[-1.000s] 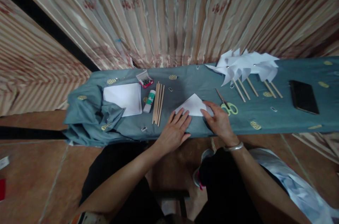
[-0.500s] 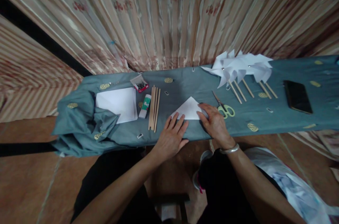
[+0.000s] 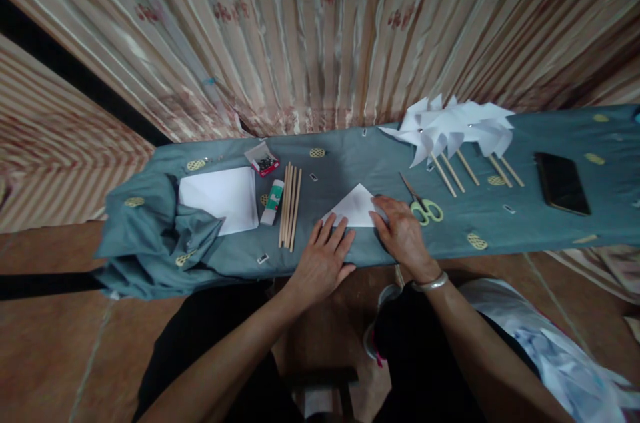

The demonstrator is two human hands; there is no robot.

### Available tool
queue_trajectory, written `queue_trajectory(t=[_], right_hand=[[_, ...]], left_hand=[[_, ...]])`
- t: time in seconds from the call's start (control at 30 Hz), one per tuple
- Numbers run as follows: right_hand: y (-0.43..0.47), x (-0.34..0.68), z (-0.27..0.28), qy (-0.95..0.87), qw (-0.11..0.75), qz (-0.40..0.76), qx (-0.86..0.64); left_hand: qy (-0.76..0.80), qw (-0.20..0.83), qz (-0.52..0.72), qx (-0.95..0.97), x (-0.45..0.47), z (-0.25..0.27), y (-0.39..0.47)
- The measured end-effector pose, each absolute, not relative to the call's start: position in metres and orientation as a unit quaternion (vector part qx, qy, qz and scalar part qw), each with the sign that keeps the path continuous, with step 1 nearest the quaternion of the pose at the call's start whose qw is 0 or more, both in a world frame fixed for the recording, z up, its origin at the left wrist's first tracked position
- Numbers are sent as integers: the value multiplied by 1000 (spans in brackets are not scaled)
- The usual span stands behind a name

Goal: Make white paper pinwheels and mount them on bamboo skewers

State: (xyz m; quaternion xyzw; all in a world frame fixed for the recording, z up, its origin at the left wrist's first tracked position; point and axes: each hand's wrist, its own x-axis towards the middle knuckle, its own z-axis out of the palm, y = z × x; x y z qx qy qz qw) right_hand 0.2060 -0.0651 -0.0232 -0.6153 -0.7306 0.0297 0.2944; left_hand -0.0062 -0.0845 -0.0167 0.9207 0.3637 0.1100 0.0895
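Observation:
A white sheet of paper [image 3: 357,205], folded into a triangle, lies on the cloth-covered table in front of me with its point facing away. My left hand [image 3: 325,256] rests flat with fingers spread, its fingertips pressing the paper's left corner. At the right corner, my right hand [image 3: 400,230] has its thumb and curled fingers closed on the paper, hiding that corner. Green-handled scissors [image 3: 425,210] lie just right of this hand, blades pointing away. Left of the paper are several wooden sticks [image 3: 290,206] and a glue stick [image 3: 273,202].
A stack of white paper [image 3: 223,193] lies at the left, partly under bunched tablecloth [image 3: 145,230]. Behind the glue stick sits a small open box of pins [image 3: 263,159]. Several paper pinwheels [image 3: 450,126] on sticks lie at the back right, near a black phone [image 3: 563,183]. A curtain [image 3: 320,36] hangs behind.
My right thumb has shifted very slightly left on the paper's right corner. Otherwise both hands and the folded sheet stay in place; the view has moved a little.

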Motion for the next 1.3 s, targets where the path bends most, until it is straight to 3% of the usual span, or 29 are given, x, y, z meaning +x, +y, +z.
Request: queue_trajectory(t=[0.43, 0.73, 1.3], right_hand=[[-72, 193, -19, -741, 217, -28, -635], [-80, 175, -21, -734, 225, -46, -639], [-104, 245, -27, -653, 220, -77, -721]], left_hand=[[368, 88, 101, 920, -4, -15, -85], [369, 88, 85, 921, -3, -16, -84], [348, 63, 72, 932, -6, -16, -84]])
